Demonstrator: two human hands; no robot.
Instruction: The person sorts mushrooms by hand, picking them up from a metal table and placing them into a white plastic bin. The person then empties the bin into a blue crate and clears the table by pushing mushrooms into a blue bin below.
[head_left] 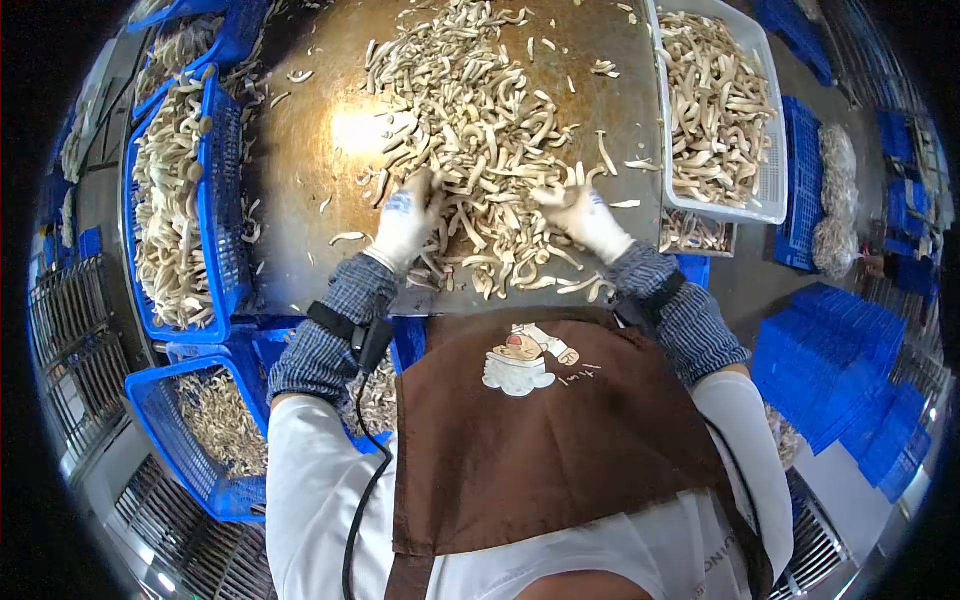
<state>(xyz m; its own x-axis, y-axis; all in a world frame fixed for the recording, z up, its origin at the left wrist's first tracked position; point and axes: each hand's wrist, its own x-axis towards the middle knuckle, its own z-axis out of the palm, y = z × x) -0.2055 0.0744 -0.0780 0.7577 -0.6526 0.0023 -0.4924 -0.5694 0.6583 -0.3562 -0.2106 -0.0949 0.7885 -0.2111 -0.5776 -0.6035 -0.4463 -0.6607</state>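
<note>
A long heap of pale, curved mushrooms (490, 130) spreads down the middle of the metal table (300, 190). My left hand (408, 218), in a white glove with blue print, is at the heap's left side; its fingers are blurred and partly hidden. On the right side of the heap, my right hand (582, 215) wears a matching glove. Its fingers point inward over the mushrooms and are spread apart. Loose mushrooms lie around both hands and along the near table edge.
Left of the table stands a blue crate (215, 215) full of mushrooms, with another blue basket (150, 430) of smaller pieces below. A white crate (775, 160) of mushrooms is at the right edge. Folded blue crates (825, 360) are stacked further right.
</note>
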